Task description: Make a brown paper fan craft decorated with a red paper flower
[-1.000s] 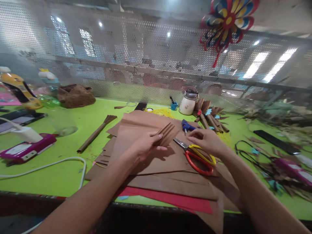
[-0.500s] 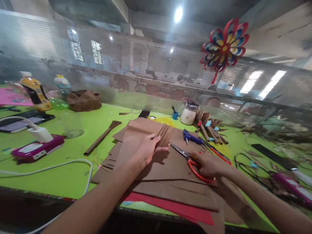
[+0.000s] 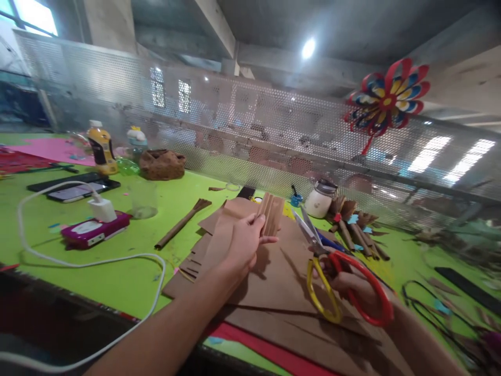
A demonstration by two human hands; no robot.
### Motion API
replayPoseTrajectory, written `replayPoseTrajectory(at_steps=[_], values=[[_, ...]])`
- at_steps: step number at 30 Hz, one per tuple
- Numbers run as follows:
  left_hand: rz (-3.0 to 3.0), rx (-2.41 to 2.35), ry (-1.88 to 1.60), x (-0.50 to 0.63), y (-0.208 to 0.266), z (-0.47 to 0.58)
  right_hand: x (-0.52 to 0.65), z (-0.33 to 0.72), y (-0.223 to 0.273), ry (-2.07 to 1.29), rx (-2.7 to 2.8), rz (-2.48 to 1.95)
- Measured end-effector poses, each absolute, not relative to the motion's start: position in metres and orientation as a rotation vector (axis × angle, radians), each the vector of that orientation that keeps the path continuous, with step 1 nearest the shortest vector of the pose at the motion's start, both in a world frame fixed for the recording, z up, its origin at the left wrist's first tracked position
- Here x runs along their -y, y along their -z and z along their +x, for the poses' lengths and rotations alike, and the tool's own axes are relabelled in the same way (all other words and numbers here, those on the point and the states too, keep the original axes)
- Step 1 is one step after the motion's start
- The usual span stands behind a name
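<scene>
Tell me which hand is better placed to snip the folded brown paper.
Likely the right hand: it holds the scissors, blades parted, just beside the folded brown paper, which the left hand is gripping.

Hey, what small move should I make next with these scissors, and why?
Probably bring the scissors to the edge of the folded paper: your right hand holds them with the blades parted, your left hand grips the paper, and blades and paper look apart.
</scene>
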State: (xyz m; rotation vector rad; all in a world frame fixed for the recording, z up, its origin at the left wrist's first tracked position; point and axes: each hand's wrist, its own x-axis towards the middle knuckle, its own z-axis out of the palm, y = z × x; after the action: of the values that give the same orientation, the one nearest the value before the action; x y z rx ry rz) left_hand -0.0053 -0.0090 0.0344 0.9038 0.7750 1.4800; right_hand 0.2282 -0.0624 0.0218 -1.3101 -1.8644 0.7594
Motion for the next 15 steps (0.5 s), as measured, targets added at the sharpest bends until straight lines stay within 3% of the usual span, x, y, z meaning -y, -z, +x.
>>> replayPoseTrajectory(at_steps=[3, 9, 15], values=[[0.884, -0.756, -1.512, 0.009, -0.037, -0.007, 0.064, 0.211, -0.022, -1.062, 1.799, -1.267], [0.833, -0.820, -1.526, 0.012, -0.043, -0.006, 0.064, 0.179, -0.027, -0.600, 1.926, -1.351], [0.828, -0.821, -1.464, 0.019, -0.044, 0.000, 0.066, 0.168, -0.016, -0.448, 2.017, -1.499]])
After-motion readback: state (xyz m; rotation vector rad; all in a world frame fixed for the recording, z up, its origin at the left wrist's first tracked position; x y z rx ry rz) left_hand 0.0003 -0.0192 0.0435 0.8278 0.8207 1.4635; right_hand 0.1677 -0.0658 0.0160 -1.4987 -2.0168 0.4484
